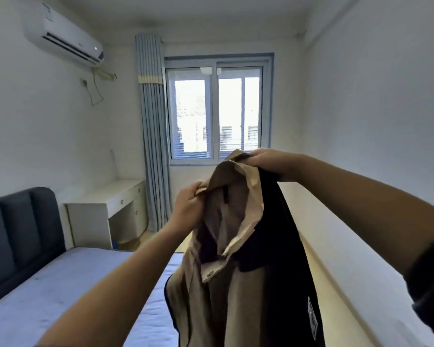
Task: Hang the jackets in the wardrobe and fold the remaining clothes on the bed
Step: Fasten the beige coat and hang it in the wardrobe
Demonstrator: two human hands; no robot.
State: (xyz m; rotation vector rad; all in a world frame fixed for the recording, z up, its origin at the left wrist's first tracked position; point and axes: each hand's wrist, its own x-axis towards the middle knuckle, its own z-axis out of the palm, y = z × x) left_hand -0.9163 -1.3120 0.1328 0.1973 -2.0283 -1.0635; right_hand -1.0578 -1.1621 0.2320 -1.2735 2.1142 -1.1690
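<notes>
Head view: the jacket [236, 284], beige against dark cloth, hangs in the air over the right edge of the bed [60, 296]. The left hand [186, 209] pinches the collar edge, grip clamped on the cloth. The right hand [266, 162] is higher and farther from the bed, grip clamped round the collar top.

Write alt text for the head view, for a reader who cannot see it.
The left hand and right hand hold a beige and dark jacket up by its collar. Behind: a blue bed, a white desk, a curtained window and a wall air conditioner.
</notes>
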